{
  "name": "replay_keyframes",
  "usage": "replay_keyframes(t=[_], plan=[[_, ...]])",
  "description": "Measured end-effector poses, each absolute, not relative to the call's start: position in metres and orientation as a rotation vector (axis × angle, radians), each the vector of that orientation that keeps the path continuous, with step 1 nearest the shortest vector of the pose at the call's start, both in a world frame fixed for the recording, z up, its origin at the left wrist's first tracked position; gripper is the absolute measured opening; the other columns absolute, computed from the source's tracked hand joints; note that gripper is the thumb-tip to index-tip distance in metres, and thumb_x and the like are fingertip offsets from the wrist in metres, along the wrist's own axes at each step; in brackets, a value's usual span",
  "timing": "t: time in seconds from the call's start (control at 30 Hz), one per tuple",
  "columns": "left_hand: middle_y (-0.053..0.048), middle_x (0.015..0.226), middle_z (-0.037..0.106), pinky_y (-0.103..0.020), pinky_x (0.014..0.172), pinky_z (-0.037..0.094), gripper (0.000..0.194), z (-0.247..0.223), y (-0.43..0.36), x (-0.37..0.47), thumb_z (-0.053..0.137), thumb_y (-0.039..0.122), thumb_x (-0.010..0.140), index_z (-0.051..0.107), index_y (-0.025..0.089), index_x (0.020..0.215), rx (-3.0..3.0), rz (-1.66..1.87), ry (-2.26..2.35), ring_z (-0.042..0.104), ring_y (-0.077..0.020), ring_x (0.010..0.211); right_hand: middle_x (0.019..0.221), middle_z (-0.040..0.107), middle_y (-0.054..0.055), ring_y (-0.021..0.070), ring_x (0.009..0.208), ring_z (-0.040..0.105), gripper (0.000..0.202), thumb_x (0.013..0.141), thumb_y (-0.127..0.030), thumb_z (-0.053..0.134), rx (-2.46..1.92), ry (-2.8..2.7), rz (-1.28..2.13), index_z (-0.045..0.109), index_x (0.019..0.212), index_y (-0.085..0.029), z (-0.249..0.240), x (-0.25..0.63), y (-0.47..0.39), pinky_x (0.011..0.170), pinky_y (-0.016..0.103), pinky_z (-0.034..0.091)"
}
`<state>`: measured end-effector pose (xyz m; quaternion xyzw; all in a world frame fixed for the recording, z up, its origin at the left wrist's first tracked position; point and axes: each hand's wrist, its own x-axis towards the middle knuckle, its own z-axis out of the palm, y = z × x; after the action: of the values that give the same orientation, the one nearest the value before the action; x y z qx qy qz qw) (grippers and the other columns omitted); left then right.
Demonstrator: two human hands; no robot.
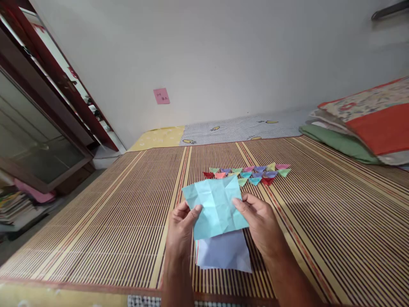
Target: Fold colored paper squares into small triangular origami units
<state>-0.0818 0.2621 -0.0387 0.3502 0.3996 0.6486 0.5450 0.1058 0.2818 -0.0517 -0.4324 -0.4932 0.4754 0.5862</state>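
Observation:
A creased turquoise sheet of paper is held up between my two hands. My left hand pinches its left edge, thumb in front and fingers behind. At the right edge my right hand grips it the same way. Below it on the striped mat lies a stack of paper with a pale lavender sheet on top; its upper part is hidden. Just beyond my hands, several small folded paper triangles in many colours stand in rows, and the turquoise sheet covers part of them.
A striped bamboo-like mat covers the bed. At the right back lie a folded orange and floral quilt and green cloth. A pink note is on the wall. A glass-fronted cabinet stands left.

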Motion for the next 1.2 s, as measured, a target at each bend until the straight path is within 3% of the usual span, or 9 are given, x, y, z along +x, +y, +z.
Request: replay_keyframes(t=[0.2, 0.37, 0.47, 0.6, 0.73, 0.87, 0.97, 1.07, 1.2], plan=[[0.004, 0.059, 0.054, -0.019, 0.052, 0.039, 0.034, -0.041, 0.261, -0.091, 0.090, 0.045, 0.072, 0.073, 0.016, 0.067, 0.857, 1.610, 1.060, 0.045, -0.0079, 0.054, 0.061, 0.045, -0.005, 0.0124, 0.058, 0.041, 0.032, 0.088, -0.043, 0.071, -1.102, -1.310, 0.953, 0.059, 0.068, -0.020, -0.043, 0.119, 0.283, 0.054, 0.025, 0.034], [0.006, 0.046, 0.049, -0.019, 0.042, 0.028, 0.030, -0.044, 0.262, -0.100, 0.091, 0.042, 0.070, 0.077, 0.016, 0.074, 0.961, 1.593, 1.186, 0.037, -0.0058, 0.041, 0.071, 0.064, 0.001, 0.0171, 0.064, 0.055, 0.024, 0.089, -0.041, 0.070, -1.163, -1.393, 0.838, 0.073, 0.088, -0.017, -0.044, 0.126, 0.283, 0.060, 0.028, 0.043], [0.001, 0.052, 0.062, -0.020, 0.047, 0.039, 0.028, -0.043, 0.261, -0.102, 0.090, 0.039, 0.072, 0.074, 0.016, 0.073, 0.950, 1.561, 1.131, 0.051, -0.0097, 0.045, 0.068, 0.063, 0.000, 0.0174, 0.061, 0.057, 0.025, 0.092, -0.042, 0.068, -1.154, -1.413, 0.879, 0.074, 0.093, -0.018, -0.041, 0.127, 0.282, 0.058, 0.028, 0.043], [-0.003, 0.069, 0.071, -0.024, 0.073, 0.053, 0.027, -0.042, 0.261, -0.098, 0.091, 0.035, 0.073, 0.074, 0.015, 0.070, 0.924, 1.648, 1.075, 0.066, -0.0148, 0.070, 0.062, 0.058, -0.002, 0.0154, 0.059, 0.054, 0.030, 0.096, -0.042, 0.064, -1.117, -1.472, 0.887, 0.065, 0.076, -0.020, -0.033, 0.122, 0.278, 0.057, 0.026, 0.040], [-0.002, 0.076, 0.071, -0.026, 0.081, 0.055, 0.023, -0.042, 0.262, -0.094, 0.094, 0.029, 0.070, 0.074, 0.017, 0.071, 0.890, 1.775, 1.055, 0.068, -0.0153, 0.078, 0.073, 0.060, -0.001, 0.0158, 0.068, 0.058, 0.030, 0.093, -0.034, 0.067, -1.049, -1.430, 0.814, 0.056, 0.069, -0.021, -0.035, 0.112, 0.278, 0.064, 0.026, 0.044], [-0.007, 0.106, 0.075, -0.032, 0.093, 0.055, 0.024, -0.042, 0.264, -0.089, 0.095, 0.026, 0.067, 0.073, 0.017, 0.070, 0.869, 1.957, 1.057, 0.072, -0.0214, 0.099, 0.103, 0.071, 0.008, 0.0215, 0.090, 0.070, 0.020, 0.087, -0.028, 0.072, -0.937, -1.227, 0.914, 0.058, 0.074, -0.020, -0.045, 0.100, 0.283, 0.077, 0.031, 0.053], [-0.008, 0.117, 0.074, -0.032, 0.094, 0.056, 0.026, -0.040, 0.266, -0.080, 0.095, 0.024, 0.066, 0.074, 0.018, 0.079, 0.753, 2.053, 1.015, 0.072, -0.0233, 0.107, 0.119, 0.070, 0.013, 0.0236, 0.097, 0.072, 0.021, 0.084, -0.029, 0.075, -0.922, -1.090, 0.939, 0.057, 0.076, -0.020, -0.049, 0.091, 0.284, 0.080, 0.033, 0.057], [-0.007, 0.112, 0.076, -0.033, 0.092, 0.056, 0.046, -0.037, 0.266, -0.068, 0.096, 0.022, 0.064, 0.075, 0.021, 0.105, 0.622, 1.963, 0.891, 0.073, -0.0234, 0.104, 0.126, 0.070, 0.015, 0.0245, 0.101, 0.073, 0.023, 0.084, -0.030, 0.076, -0.939, -1.074, 0.936, 0.057, 0.076, -0.020, -0.049, 0.086, 0.282, 0.081, 0.034, 0.059], [-0.007, 0.097, 0.079, -0.032, 0.077, 0.059, 0.043, -0.038, 0.266, -0.056, 0.093, 0.029, 0.067, 0.074, 0.018, 0.105, 0.542, 1.751, 0.821, 0.075, -0.0247, 0.090, 0.109, 0.075, 0.012, 0.0244, 0.096, 0.075, 0.018, 0.085, -0.031, 0.075, -0.880, -1.137, 1.001, 0.061, 0.079, -0.021, -0.049, 0.083, 0.280, 0.082, 0.035, 0.061]])
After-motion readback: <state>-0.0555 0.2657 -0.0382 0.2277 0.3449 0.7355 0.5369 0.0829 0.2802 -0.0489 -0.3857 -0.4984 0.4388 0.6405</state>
